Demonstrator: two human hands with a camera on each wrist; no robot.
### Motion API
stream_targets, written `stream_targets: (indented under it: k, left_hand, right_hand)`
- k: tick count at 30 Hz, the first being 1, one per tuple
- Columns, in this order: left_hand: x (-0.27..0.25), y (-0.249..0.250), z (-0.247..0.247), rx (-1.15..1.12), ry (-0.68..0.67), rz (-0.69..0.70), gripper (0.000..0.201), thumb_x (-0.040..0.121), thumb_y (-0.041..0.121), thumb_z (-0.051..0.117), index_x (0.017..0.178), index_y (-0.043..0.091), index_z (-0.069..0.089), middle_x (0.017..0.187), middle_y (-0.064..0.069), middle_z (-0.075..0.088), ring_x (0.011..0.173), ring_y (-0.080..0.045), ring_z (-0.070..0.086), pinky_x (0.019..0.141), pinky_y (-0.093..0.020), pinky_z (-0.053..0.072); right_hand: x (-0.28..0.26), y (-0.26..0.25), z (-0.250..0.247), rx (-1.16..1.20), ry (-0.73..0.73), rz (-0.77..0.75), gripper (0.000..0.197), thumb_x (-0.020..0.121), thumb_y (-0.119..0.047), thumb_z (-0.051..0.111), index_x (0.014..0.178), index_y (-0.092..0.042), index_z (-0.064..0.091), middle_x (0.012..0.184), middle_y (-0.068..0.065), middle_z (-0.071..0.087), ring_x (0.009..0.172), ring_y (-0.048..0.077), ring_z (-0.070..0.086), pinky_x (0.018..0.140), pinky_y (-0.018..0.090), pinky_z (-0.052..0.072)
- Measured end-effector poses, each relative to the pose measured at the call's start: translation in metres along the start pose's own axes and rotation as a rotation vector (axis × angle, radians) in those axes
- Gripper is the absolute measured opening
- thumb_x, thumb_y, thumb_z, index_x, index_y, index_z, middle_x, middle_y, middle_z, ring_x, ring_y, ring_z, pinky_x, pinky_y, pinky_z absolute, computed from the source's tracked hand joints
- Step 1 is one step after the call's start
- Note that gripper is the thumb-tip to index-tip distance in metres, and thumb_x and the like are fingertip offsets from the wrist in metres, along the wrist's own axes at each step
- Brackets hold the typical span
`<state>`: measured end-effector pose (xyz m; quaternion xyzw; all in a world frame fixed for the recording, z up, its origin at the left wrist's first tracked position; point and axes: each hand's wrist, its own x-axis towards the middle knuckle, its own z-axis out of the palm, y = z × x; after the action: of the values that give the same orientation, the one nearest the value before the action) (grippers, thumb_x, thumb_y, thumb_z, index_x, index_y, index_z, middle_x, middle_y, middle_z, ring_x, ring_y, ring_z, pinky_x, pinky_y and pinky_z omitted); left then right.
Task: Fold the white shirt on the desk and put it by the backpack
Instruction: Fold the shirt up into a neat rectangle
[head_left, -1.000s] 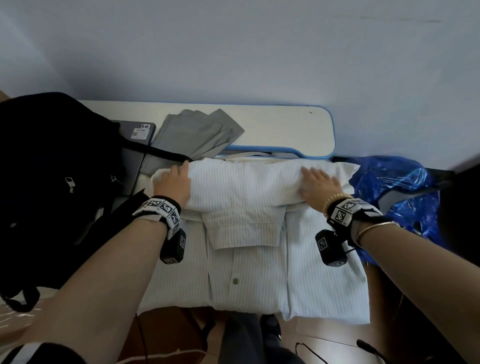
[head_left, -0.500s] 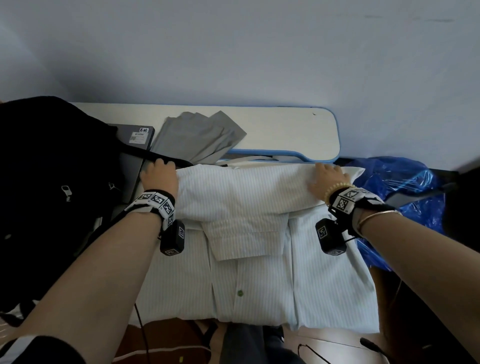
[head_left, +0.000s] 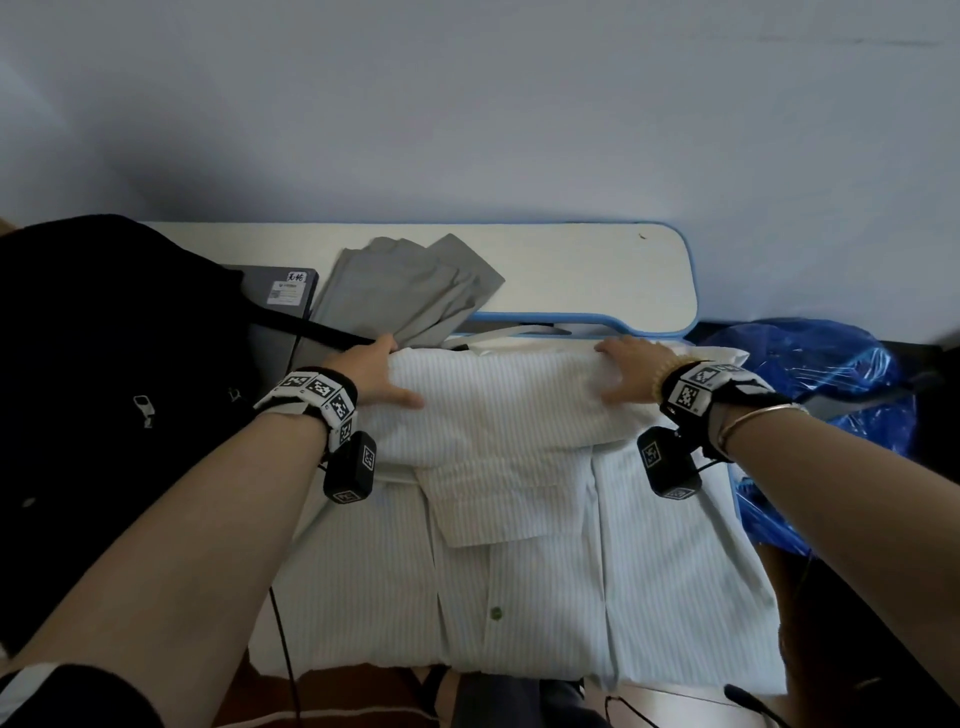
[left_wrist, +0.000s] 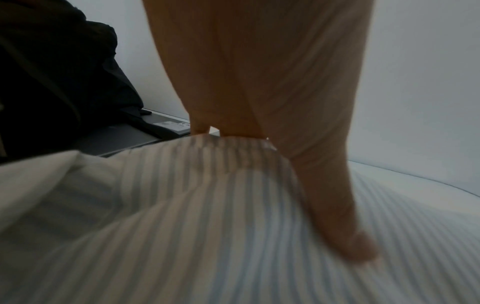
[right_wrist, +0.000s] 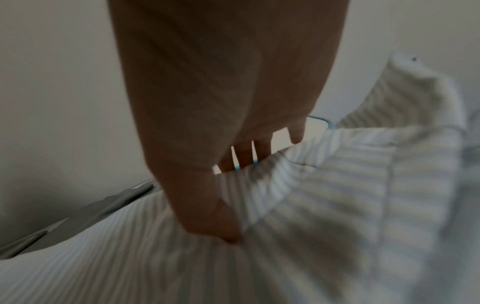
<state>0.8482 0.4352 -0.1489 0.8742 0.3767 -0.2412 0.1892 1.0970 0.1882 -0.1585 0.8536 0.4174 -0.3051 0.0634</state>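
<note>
At frame centre, the shirt (head_left: 519, 499) is lying on the desk (head_left: 597, 275); both the left hand (head_left: 371, 376) and right hand (head_left: 628, 371) are gripping its far fold, fingertips hidden behind the cloth, backpack (head_left: 104, 389) cut off at left.

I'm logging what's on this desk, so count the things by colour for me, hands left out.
White: 1, the white shirt
Grey: 2, the folded grey garment and the grey laptop
Black: 1, the backpack
Blue: 1, the blue plastic bag, beside the desk rather than on it
Total: 5
</note>
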Motion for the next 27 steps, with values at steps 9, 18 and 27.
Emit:
stream_targets:
  k: [9, 18, 27]
  left_hand:
    - [-0.002, -0.009, -0.007, 0.14, -0.192, -0.004, 0.047, 0.064, 0.03, 0.085, 0.101, 0.007, 0.068, 0.104, -0.01, 0.069, 0.093, -0.025, 0.064, 0.076, -0.028, 0.047]
    - [-0.006, -0.008, -0.065, 0.175, 0.06, 0.114, 0.008, 0.079, 0.018, 0.069, 0.079, 0.012, 0.063, 0.099, -0.012, 0.069, 0.08, -0.026, 0.061, 0.069, -0.029, 0.044]
    - [-0.021, -0.007, -0.134, 0.019, 0.546, 0.164, 0.021, 0.088, 0.004, 0.053, 0.107, 0.005, 0.063, 0.107, -0.019, 0.062, 0.1, -0.037, 0.06, 0.08, -0.041, 0.045]
  right_hand:
    - [0.0, 0.003, -0.016, -0.128, -0.067, 0.014, 0.036, 0.075, -0.031, 0.075, 0.102, -0.009, 0.066, 0.108, 0.011, 0.068, 0.1, 0.028, 0.062, 0.083, 0.033, 0.046]
    - [-0.014, -0.004, -0.068, -0.025, 0.148, -0.008, 0.032, 0.077, -0.017, 0.07, 0.105, -0.003, 0.062, 0.112, 0.017, 0.064, 0.105, 0.033, 0.059, 0.086, 0.035, 0.046]
    - [-0.033, -0.015, -0.145, -0.035, 0.512, 0.084, 0.008, 0.083, -0.02, 0.059, 0.089, -0.019, 0.065, 0.096, 0.005, 0.066, 0.101, 0.029, 0.06, 0.092, 0.039, 0.04]
